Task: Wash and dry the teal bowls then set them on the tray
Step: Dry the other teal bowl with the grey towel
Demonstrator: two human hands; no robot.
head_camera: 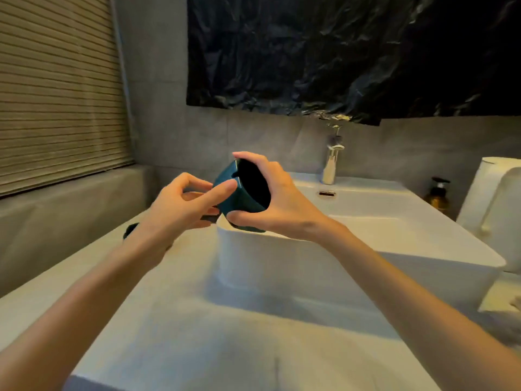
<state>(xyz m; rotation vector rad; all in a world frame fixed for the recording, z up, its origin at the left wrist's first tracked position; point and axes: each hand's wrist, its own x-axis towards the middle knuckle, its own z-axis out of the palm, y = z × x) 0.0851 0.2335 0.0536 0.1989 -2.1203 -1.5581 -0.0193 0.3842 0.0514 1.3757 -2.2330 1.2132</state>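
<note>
Teal bowl (252, 189), tipped sideways, sits gripped in the right hand (282, 206); the relaxed left hand (177, 207) touches its side.

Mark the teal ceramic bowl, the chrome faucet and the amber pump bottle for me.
teal ceramic bowl (225, 176), head view, outer wall.
chrome faucet (329, 166), head view, upright body.
amber pump bottle (438, 200), head view, bottle body.

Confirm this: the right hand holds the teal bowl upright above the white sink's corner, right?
Not upright: the right hand holds the teal bowl tipped on its side, opening toward the camera, above the white sink's corner. The head view shows it.
</note>
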